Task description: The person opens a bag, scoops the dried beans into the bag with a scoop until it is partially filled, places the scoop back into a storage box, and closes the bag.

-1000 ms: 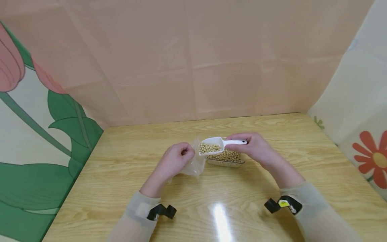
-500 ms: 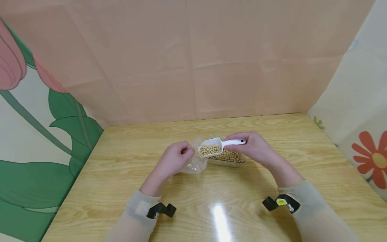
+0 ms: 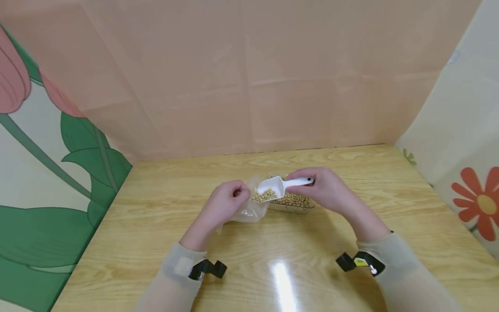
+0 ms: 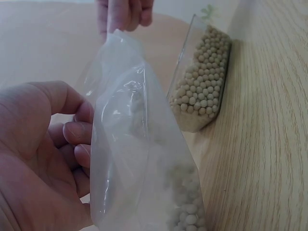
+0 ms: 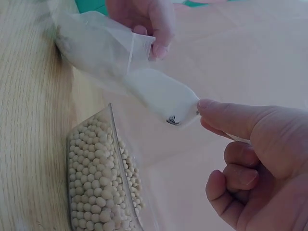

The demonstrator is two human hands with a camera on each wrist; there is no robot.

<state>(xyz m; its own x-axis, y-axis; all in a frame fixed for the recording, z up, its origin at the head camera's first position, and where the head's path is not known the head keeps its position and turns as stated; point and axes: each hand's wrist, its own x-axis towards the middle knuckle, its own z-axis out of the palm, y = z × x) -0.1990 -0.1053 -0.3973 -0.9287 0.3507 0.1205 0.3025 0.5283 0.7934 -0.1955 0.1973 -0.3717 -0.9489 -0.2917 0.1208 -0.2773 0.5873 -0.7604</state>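
My left hand (image 3: 226, 201) pinches the rim of a clear plastic zip bag (image 3: 249, 214), which hangs toward the table. Soybeans (image 4: 188, 217) show through the bag's lower part in the left wrist view. My right hand (image 3: 329, 190) holds a white plastic scoop (image 3: 276, 185) by its handle, thumb on one side. Tilted down to the left, the scoop has its front lip inside the bag's mouth; soybeans (image 3: 266, 196) lie toward that lip. Behind and below the scoop stands a clear rectangular container (image 5: 120, 154) of soybeans, partly hidden in the head view.
The wooden table (image 3: 156, 225) extends around both hands, with a bright reflection near its front. A pink cloth backdrop (image 3: 249, 86) rises at the back edge. Flower-patterned sheets flank the left and right sides. Each forearm wears a black wrist camera (image 3: 206, 269).
The scoop has tipped further down to the left, and its soybeans have slid toward the lip and grown fewer. The left hand has stayed nearly still.
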